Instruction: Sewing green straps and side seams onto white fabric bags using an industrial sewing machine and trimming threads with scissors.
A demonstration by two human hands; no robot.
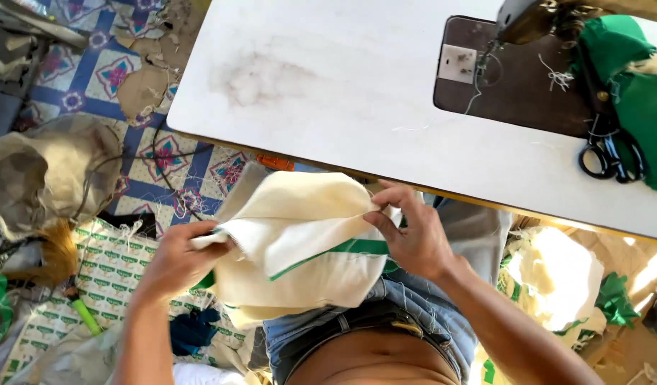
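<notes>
Two hands, left hand [177,258], right hand [413,235], gripping cream cloth [300,242]

Sunlit white sewing table [307,85] with dark machine bed [514,85], above patterned tile floor [100,71] strewn with fabric scraps [557,278].

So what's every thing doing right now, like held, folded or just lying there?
Cream cloth: folded over, held up above the lap, green stripe showing.
Left hand: fingers shut on the cloth's left edge.
Right hand: fingers pinching the cloth's upper fold.
Scissors: lying flat on the table, blades hidden.
Green fabric: bunched up on the table by the sewing machine.
White table: smudged, loose threads lying on it.
</notes>
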